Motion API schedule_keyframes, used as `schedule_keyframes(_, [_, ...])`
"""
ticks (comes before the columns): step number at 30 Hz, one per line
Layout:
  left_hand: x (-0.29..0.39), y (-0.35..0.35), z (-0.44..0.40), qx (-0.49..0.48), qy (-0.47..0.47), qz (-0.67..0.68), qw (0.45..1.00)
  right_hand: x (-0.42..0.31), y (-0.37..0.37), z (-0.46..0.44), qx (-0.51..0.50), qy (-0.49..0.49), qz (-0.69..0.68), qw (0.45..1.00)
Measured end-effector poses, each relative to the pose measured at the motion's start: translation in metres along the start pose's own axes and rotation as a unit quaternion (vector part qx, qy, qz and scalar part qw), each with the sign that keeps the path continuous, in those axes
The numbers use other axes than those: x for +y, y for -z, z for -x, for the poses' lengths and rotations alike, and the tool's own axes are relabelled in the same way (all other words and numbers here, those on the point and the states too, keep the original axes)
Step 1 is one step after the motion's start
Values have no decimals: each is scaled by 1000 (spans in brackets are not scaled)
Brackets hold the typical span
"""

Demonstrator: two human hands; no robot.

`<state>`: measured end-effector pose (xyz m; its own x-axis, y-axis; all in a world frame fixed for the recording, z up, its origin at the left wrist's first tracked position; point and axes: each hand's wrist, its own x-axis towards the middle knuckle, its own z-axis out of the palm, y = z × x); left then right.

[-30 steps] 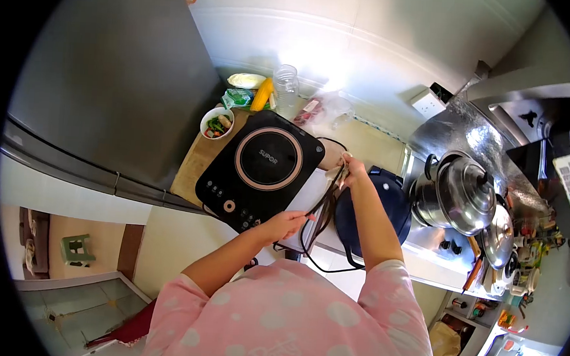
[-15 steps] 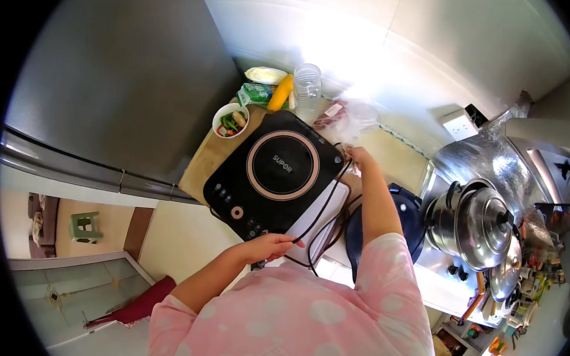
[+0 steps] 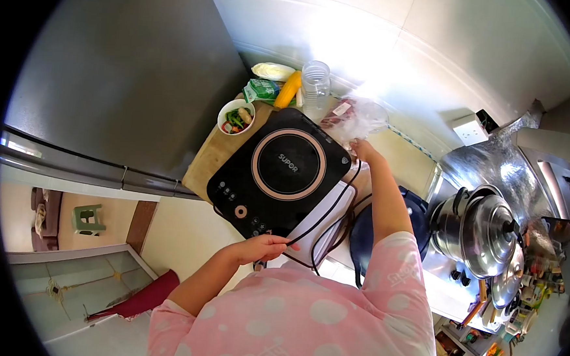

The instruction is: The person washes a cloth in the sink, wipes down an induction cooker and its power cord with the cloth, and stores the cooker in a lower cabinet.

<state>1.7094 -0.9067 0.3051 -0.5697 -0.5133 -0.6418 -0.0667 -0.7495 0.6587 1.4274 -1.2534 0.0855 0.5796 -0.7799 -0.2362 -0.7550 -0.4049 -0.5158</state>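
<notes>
A black induction cooktop [image 3: 287,165] marked SUPOR lies tilted across a wooden board [image 3: 202,166] and a white surface. My left hand [image 3: 264,248] pinches a black cable [image 3: 327,213] near the cooktop's lower right corner. The cable runs up in a curve to my right hand [image 3: 363,151], which is beside the cooktop's upper right edge. Its fingers are bent by the cable and some clear plastic, and what they grip is too small to make out. More cable loops hang between the cooktop and a dark blue appliance [image 3: 361,238].
Behind the cooktop are a bowl of vegetables [image 3: 236,117], a yellow vegetable [image 3: 288,90], a clear jar [image 3: 315,85] and a bagged item [image 3: 341,113]. Steel pots [image 3: 487,233] stand on the stove at right. A grey refrigerator [image 3: 121,76] is at left.
My right hand has moved up and away along the cooktop's right edge. My left hand has shifted slightly down, and the cable between them is drawn out longer. The view has shifted.
</notes>
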Motion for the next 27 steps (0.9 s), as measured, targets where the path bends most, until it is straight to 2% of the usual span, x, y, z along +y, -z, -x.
schedule_keyframes(2, [3,-4,4,12,19,-3,1000,-17,12,3,-35,8,-34,999])
schedule_keyframes(4, [0,-4,6,10,23,9,1000,-18,6,-7,-50,6,-143,988])
schedule_keyframes(7, [-12,1,2,-7,5,40,999,-26,14,-8,-146,-19,-202,968])
schedule_keyframes(10, [-16,3,-4,-13,-10,47,999,-38,28,6,-156,-30,-236,959])
schedule_keyframes(13, [-15,1,-8,-22,-11,34,999,-33,18,11,-155,-62,-244,955])
schedule_keyframes(16, [-15,-4,-14,-9,-15,27,999,-22,7,23,-68,-53,-195,977])
schedule_keyframes(19, [-15,-6,-22,-6,-18,47,999,-24,19,45,-93,-168,-125,973])
schedule_keyframes(22, [-15,-10,-27,2,-13,24,1000,-13,18,64,-132,-217,-191,948])
schedule_keyframes(25, [-16,-16,-32,12,-24,-13,1000,2,-13,80,32,-216,-178,959])
schedule_keyframes(27, [-15,-19,-36,17,-29,-27,999,-1,-19,97,75,-242,-232,939])
